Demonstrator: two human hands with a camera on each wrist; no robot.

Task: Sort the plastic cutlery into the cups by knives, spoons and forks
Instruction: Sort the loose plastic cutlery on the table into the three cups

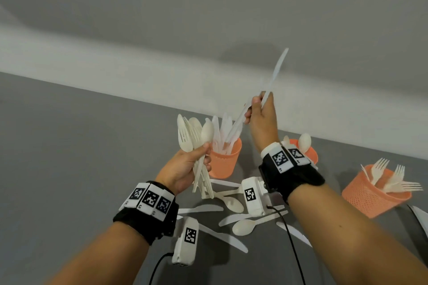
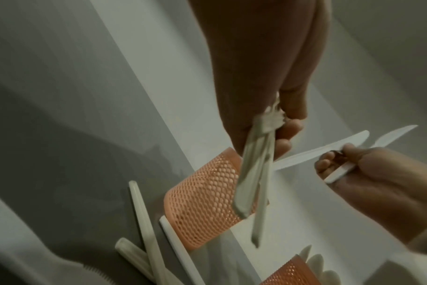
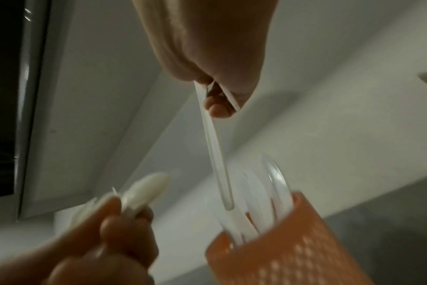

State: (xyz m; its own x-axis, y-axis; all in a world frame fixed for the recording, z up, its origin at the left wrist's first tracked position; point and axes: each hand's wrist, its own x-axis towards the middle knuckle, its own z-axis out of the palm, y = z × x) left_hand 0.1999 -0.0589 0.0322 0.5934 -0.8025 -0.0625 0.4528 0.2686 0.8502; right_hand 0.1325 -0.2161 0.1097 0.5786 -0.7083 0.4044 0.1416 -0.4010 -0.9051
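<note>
The knife cup (image 1: 224,161) bristles with upright blades, leaving little room at its mouth. Loose cutlery (image 1: 234,216) litters the surface (image 1: 69,146) between the forearms. The left hand (image 1: 185,169) and its bundle (image 1: 196,139) crowd the cup's left; open surface lies further left.

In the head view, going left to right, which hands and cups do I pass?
left hand gripping a mixed cutlery bundle → knife cup → right hand holding knives → spoon cup → fork cup
</note>
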